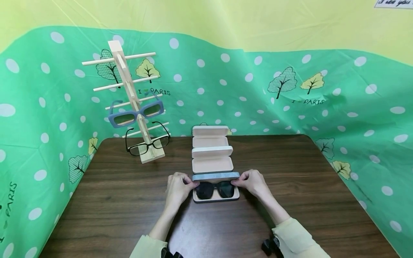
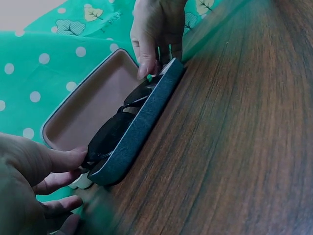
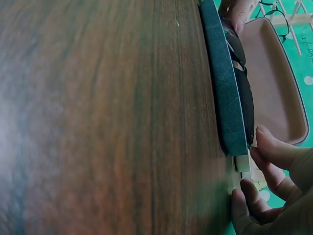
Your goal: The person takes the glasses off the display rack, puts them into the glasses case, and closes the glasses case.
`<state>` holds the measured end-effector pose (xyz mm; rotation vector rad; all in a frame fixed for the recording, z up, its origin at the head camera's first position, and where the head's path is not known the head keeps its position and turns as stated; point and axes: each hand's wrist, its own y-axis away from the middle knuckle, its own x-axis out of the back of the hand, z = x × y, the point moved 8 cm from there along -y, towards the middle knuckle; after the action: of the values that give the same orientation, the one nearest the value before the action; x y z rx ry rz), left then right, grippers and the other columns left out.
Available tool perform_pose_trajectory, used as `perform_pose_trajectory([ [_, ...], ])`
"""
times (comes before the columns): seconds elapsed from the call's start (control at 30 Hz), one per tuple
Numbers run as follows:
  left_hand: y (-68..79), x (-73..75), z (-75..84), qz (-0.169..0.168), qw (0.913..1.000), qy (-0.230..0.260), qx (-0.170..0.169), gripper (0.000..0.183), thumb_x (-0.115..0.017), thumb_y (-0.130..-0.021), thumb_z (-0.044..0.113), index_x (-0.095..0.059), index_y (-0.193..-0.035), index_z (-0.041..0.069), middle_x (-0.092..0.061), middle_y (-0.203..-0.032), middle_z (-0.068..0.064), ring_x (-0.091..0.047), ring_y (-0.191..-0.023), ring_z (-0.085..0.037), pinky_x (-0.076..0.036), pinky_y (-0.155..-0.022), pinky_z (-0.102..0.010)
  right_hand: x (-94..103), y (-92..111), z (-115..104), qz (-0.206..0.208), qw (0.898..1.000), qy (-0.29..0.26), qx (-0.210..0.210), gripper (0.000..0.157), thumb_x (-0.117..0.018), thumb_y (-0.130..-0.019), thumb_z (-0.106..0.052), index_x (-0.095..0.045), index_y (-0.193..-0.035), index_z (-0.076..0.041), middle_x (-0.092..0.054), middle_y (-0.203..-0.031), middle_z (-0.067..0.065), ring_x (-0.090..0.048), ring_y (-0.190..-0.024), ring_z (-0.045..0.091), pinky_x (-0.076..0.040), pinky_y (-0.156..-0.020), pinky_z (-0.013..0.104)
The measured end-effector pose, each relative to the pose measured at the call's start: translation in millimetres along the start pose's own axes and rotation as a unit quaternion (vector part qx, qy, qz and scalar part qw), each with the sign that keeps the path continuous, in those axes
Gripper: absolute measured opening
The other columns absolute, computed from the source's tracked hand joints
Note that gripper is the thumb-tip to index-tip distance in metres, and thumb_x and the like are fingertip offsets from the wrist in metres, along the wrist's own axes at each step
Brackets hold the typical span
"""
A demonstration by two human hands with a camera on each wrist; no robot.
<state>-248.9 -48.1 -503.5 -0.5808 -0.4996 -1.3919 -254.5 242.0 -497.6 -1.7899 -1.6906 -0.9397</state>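
Black sunglasses (image 1: 226,190) lie in the lower half of an open glasses case (image 1: 217,200) with a blue lid (image 1: 215,176) raised behind them. My left hand (image 1: 178,187) pinches the left end of the sunglasses between thumb and forefinger. At the opposite end, the thumb and fingers of my right hand (image 1: 255,183) pinch the right side of the frame. The left wrist view shows the lenses (image 2: 110,132) just above the case's dark blue-green wall (image 2: 146,128), the pale lining (image 2: 93,110) standing behind.
Two more open cases (image 1: 212,165) (image 1: 209,142) stand in line behind the first. To the left, a wooden display rack (image 1: 130,89) holds blue-framed sunglasses (image 1: 137,114) and black-rimmed glasses (image 1: 147,144). A green dotted cloth (image 1: 200,79) hangs behind the brown table (image 1: 129,204).
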Motion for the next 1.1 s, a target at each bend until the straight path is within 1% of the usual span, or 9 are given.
perform_pose_trajectory([
  [0.17, -1.2, -0.5, 0.3, 0.005, 0.9998, -0.017, 0.006, 0.029, -0.091, -0.073, 0.035, -0.069, -0.070, 0.016, -0.071, -0.103, -0.009, -0.057, -0.115, -0.034, -0.053, -0.089, -0.055, 1.0, 0.3, 0.7, -0.005, 1.000, -0.009, -0.006, 0.025, -0.090, -0.079, -0.026, -0.074, -0.066, -0.011, -0.074, -0.077, -0.001, -0.060, -0.079, 0.014, -0.046, -0.071, 0.026],
  [0.33, -1.3, -1.0, 0.9, 0.003, 0.9995, -0.029, 0.013, 0.031, -0.090, -0.074, 0.039, -0.068, -0.075, 0.018, -0.070, -0.105, -0.009, -0.056, -0.118, -0.033, -0.054, -0.081, -0.057, 2.4, 0.3, 1.8, -0.009, 1.000, -0.026, -0.006, 0.025, -0.090, -0.079, -0.024, -0.071, -0.068, -0.011, -0.072, -0.075, 0.000, -0.058, -0.078, 0.014, -0.044, -0.070, 0.026],
  [0.53, -1.0, 0.4, 1.2, -0.008, 0.9999, -0.010, 0.004, 0.031, -0.091, -0.073, 0.038, -0.072, -0.081, 0.016, -0.071, -0.109, -0.011, -0.056, -0.117, -0.035, -0.053, -0.086, -0.058, 3.3, -1.2, 6.0, -0.026, 0.999, -0.040, -0.004, 0.026, -0.091, -0.078, -0.026, -0.071, -0.072, -0.011, -0.072, -0.078, 0.000, -0.057, -0.079, 0.015, -0.044, -0.071, 0.027],
  [0.67, -2.8, 0.2, 0.0, -0.021, 0.9998, 0.004, -0.001, 0.032, -0.091, -0.073, 0.037, -0.075, -0.089, 0.014, -0.070, -0.114, -0.013, -0.055, -0.118, -0.035, -0.051, -0.091, -0.057, 4.7, -0.4, 5.5, -0.049, 0.997, -0.062, 0.012, 0.027, -0.091, -0.078, -0.025, -0.072, -0.081, -0.007, -0.073, -0.084, 0.004, -0.058, -0.080, 0.014, -0.046, -0.072, 0.027],
  [0.77, -4.0, 0.2, -1.6, -0.039, 0.9989, 0.024, -0.013, 0.034, -0.091, -0.075, 0.035, -0.077, -0.096, 0.012, -0.070, -0.118, -0.015, -0.055, -0.119, -0.035, -0.048, -0.099, -0.055, 5.3, -0.5, 3.0, -0.072, 0.994, -0.080, 0.033, 0.032, -0.090, -0.079, -0.023, -0.070, -0.093, -0.001, -0.073, -0.090, 0.010, -0.060, -0.081, 0.015, -0.048, -0.073, 0.027],
  [0.87, -4.6, 1.1, -3.5, -0.071, 0.9964, 0.037, -0.026, 0.041, -0.090, -0.076, 0.034, -0.077, -0.108, 0.010, -0.068, -0.124, -0.016, -0.055, -0.124, -0.036, -0.045, -0.107, -0.053, 4.7, -1.2, 1.9, -0.096, 0.990, -0.088, 0.045, 0.042, -0.089, -0.080, -0.023, -0.067, -0.106, 0.002, -0.072, -0.101, 0.017, -0.064, -0.089, 0.019, -0.053, -0.079, 0.029],
  [0.9, -4.8, 1.8, -3.4, -0.083, 0.9953, 0.038, -0.032, 0.044, -0.090, -0.077, 0.034, -0.076, -0.112, 0.010, -0.067, -0.126, -0.016, -0.055, -0.125, -0.036, -0.044, -0.108, -0.053, 4.5, -1.2, 1.6, -0.104, 0.989, -0.091, 0.047, 0.046, -0.089, -0.081, -0.023, -0.066, -0.111, 0.003, -0.072, -0.106, 0.018, -0.066, -0.094, 0.021, -0.054, -0.083, 0.031],
  [1.0, -4.4, 4.4, -4.3, -0.120, 0.9916, 0.035, -0.034, 0.052, -0.089, -0.078, 0.038, -0.074, -0.120, 0.012, -0.064, -0.133, -0.015, -0.053, -0.130, -0.035, -0.043, -0.111, -0.054, 3.4, -0.4, 1.6, -0.126, 0.986, -0.100, 0.050, 0.057, -0.087, -0.084, -0.025, -0.060, -0.124, 0.004, -0.068, -0.120, 0.023, -0.067, -0.107, 0.029, -0.056, -0.095, 0.040],
  [1.1, -5.0, 6.7, -4.2, -0.145, 0.9884, 0.033, -0.031, 0.052, -0.084, -0.083, 0.044, -0.073, -0.123, 0.013, -0.061, -0.137, -0.013, -0.052, -0.133, -0.034, -0.042, -0.113, -0.054, 3.2, 0.8, 1.8, -0.140, 0.983, -0.110, 0.044, 0.065, -0.083, -0.088, -0.032, -0.055, -0.134, 0.003, -0.065, -0.128, 0.023, -0.065, -0.117, 0.033, -0.055, -0.100, 0.044],
])
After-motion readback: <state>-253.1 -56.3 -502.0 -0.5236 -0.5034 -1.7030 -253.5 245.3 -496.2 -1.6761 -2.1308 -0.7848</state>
